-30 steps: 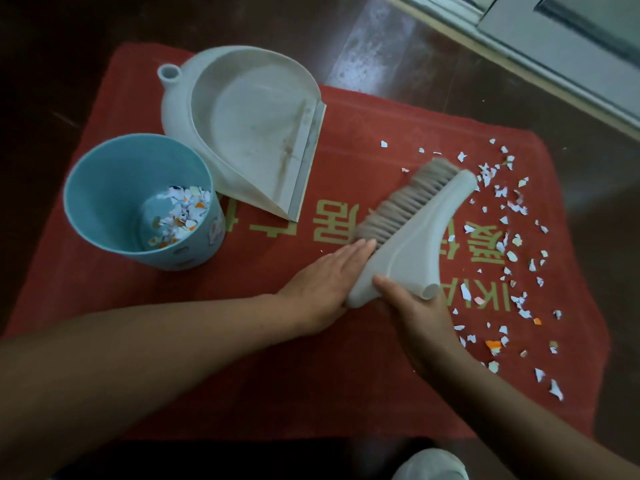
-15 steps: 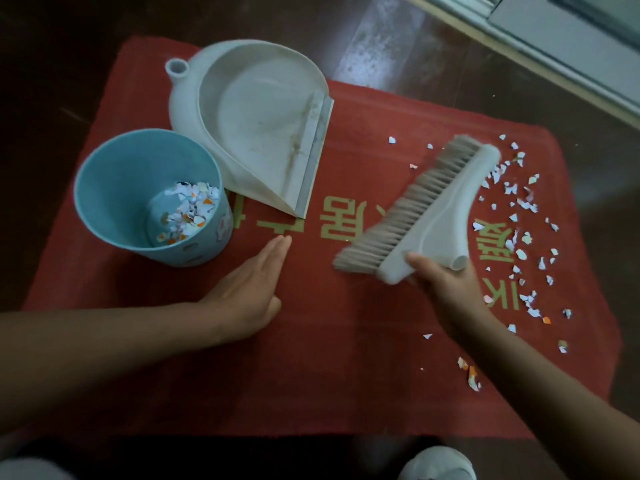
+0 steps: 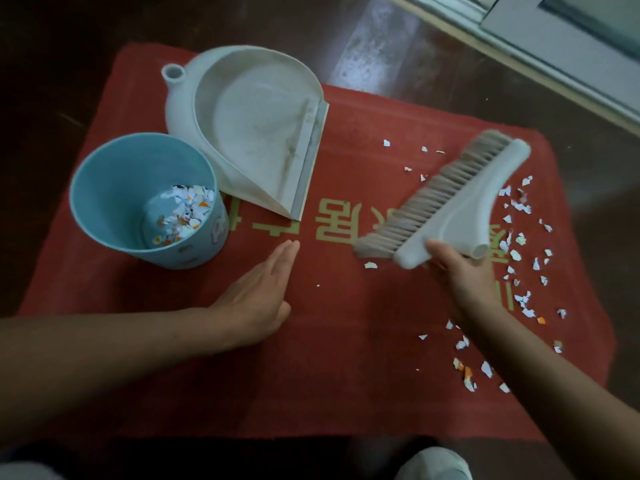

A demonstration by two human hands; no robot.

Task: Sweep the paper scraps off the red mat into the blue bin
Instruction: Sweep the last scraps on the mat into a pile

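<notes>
- The right hand point(image 3: 460, 275) is gripping the hand brush point(image 3: 460, 206) at the near end of its white plastic body, with the fingers curled under it and the thumb on top. The bristles point(image 3: 429, 195) are facing left, towards the dustpan point(image 3: 259, 133). Motion blur is hiding whether they are touching the mat.
- The left hand point(image 3: 256, 292) is lying open on the red mat point(image 3: 346, 358), holding nothing. Its fingers are straight and together, pointing towards the dustpan's lip.
- The paper scraps point(image 3: 516, 254) are looking thin, feather-light and limp. They will probably be catching in the mat's nap and scattering under a fast stroke.
- Pinching them up one by one seems hopeless, so the place to take hold is the stiff brush, using short, low strokes.
- Most scraps are lying to the right of the right hand, behind the back of the brush, and more are trailing beside the right forearm.
- One scrap is sitting just beside the near bristle tips, and a few are lying beyond the far end of the brush. All of them are well apart from the left hand.
- The blue bin point(image 3: 114, 188) is standing upright at the mat's left, beyond the left hand and touching the dustpan or just beside it. It is already holding some scraps point(image 3: 187, 209) at its bottom.
</notes>
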